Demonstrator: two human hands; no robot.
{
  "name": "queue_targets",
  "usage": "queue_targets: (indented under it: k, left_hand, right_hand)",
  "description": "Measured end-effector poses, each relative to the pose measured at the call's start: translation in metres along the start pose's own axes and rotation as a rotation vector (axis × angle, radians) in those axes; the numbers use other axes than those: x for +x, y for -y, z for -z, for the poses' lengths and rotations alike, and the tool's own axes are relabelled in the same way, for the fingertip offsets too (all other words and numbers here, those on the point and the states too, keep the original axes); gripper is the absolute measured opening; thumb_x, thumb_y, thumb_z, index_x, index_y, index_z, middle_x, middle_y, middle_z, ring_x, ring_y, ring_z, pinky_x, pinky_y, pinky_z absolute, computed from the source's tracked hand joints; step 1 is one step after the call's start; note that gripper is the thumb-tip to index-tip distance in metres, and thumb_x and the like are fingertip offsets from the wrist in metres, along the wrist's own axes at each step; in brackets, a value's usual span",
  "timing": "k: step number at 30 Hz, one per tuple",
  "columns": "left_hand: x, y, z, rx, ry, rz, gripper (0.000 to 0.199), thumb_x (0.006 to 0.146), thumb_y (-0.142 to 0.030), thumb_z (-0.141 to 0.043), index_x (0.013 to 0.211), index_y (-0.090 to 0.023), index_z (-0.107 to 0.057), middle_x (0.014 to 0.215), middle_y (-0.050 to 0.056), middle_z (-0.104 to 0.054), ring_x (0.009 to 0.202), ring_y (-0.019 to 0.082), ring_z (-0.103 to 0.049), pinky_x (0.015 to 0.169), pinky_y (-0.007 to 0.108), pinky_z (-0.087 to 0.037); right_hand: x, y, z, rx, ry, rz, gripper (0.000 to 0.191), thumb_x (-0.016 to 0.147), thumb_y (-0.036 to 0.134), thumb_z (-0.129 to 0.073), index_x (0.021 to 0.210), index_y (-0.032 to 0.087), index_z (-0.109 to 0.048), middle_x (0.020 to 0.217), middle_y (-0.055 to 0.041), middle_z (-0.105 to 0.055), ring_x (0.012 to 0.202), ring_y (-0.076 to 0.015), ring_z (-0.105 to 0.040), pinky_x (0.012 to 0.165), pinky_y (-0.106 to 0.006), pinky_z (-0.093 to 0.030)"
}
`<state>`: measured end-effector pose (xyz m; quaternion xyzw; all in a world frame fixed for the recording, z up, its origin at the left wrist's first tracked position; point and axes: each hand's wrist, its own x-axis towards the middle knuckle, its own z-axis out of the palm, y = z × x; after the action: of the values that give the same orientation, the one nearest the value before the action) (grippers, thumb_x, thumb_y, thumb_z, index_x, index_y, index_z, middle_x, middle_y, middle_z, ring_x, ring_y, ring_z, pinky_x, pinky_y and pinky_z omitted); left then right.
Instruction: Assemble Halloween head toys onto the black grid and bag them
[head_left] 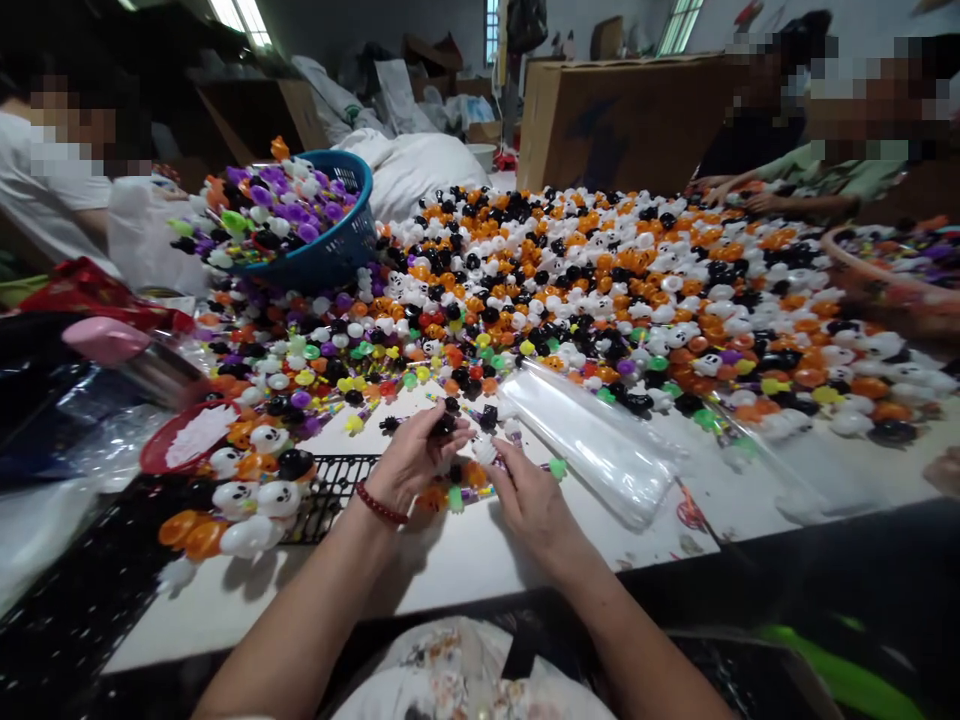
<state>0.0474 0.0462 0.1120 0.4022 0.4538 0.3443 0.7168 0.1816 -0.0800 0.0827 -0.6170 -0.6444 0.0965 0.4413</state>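
Note:
My left hand point(412, 458), with a dark red beaded bracelet point(381, 505) at its wrist, is curled around a small black toy point(444, 422). To its right, my right hand point(529, 500) pinches a small white toy point(486, 452) between thumb and fingers. Several small toys with orange, green and purple parts point(456, 497) lie on the white table point(450, 565) between and just below the hands. Beyond my right hand lies a stack of clear plastic bags point(592, 440). A green piece point(557, 468) shows beside my right fingers.
A large pile of orange, white and black toys point(600, 270) covers the table's far side. A blue basket point(330, 235) of toys stands back left; a red dish point(169, 440) of white material and a black grid point(330, 490) are nearer. Other people sit left and right.

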Motion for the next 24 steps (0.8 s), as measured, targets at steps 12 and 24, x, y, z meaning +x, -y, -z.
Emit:
queue_targets:
  k: [12,24]
  left_hand:
    - [-0.028,0.036,-0.029,0.015,-0.024,-0.089,0.044,0.082,-0.064,-0.059,0.082,-0.021,-0.048,0.06,-0.006,-0.051,0.047,0.007,-0.045,0.045,0.019,-0.036]
    - [-0.035,0.048,-0.026,0.229,-0.067,-0.212,0.044,0.088,-0.066,-0.047,0.086,-0.021,-0.05,0.073,-0.002,-0.049,0.061,0.012,-0.048,0.055,0.023,-0.043]
  right_hand:
    - [-0.009,0.002,0.005,-0.057,0.019,0.013,0.03,0.1,0.025,-0.042,0.124,0.016,-0.059,0.11,-0.0141,-0.07,0.105,-0.0253,-0.067,0.094,-0.039,-0.053]
    - [-0.012,0.005,0.002,-0.187,0.001,-0.075,0.027,0.101,0.032,-0.042,0.105,0.014,-0.062,0.09,-0.0107,-0.072,0.081,-0.0232,-0.07,0.072,-0.03,-0.052]
